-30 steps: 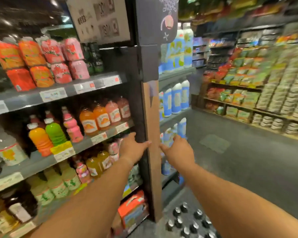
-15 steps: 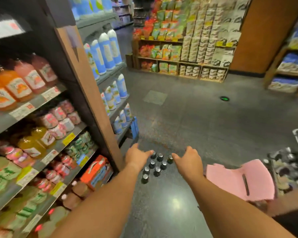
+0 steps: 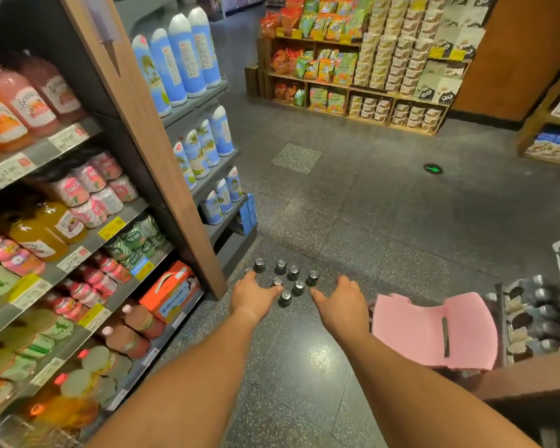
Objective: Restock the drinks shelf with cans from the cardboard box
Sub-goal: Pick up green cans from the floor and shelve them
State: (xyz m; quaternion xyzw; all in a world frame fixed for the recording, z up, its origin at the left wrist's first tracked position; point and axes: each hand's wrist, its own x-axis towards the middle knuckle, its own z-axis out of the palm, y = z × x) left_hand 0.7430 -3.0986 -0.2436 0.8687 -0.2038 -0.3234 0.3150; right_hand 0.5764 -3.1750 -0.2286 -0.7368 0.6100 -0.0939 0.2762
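Several dark cans (image 3: 285,279) with silver tops stand upright in a cluster on the dark floor beside the end of the drinks shelf (image 3: 88,240). My left hand (image 3: 253,294) reaches down over the left side of the cluster with relaxed fingers and holds nothing. My right hand (image 3: 340,300) hovers just right of the cans, fingers spread and empty. A box with more dark cans (image 3: 530,318) sits at the right edge, partly cut off.
A wooden end panel (image 3: 149,140) divides the juice shelves from the shelves of blue cartons (image 3: 188,59). A pink foam sheet (image 3: 434,331) lies on the floor at right. An orange carton (image 3: 168,291) sits on the lowest shelf. Snack racks (image 3: 353,59) stand across the aisle.
My view has tilted down from the shelf to the floor. Both hands left the wooden end panel and dropped toward the cluster of cans.
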